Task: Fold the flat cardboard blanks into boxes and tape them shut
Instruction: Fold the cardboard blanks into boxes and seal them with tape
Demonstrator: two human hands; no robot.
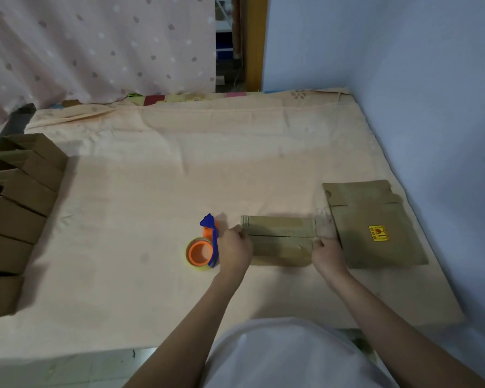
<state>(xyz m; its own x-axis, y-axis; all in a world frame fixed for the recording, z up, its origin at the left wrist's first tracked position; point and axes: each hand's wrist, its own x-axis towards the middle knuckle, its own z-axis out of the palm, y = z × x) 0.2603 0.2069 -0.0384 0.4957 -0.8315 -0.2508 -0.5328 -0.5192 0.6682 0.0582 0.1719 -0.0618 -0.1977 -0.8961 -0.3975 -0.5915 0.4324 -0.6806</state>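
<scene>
Nearest, a person's two bare forearms are reaching forward over a peach sheet (151,191) covering the bed. Both hands are gripping a cardboard box (279,240) between them: the left hand (234,250) is clasping its left end, fingers curled on the edge, and the right hand (328,254) is pinching its right end, where a clear strip of tape seems to be sticking out, though it is blurred. The box is lying flat on the sheet with a seam running along its top.

Just left of the left hand, touching or nearly so, a tape dispenser (205,247) with an orange core and blue handle is resting on the sheet. Just right of the right hand, flat blanks (375,222) are lying stacked, the top one bearing a yellow sticker (378,233).

Well to the left of the grip, a row of folded boxes (17,203) is standing along the bed's edge. Farthest off, a dotted curtain (95,46) is hanging behind the bed, beside a blue wall (403,65).
</scene>
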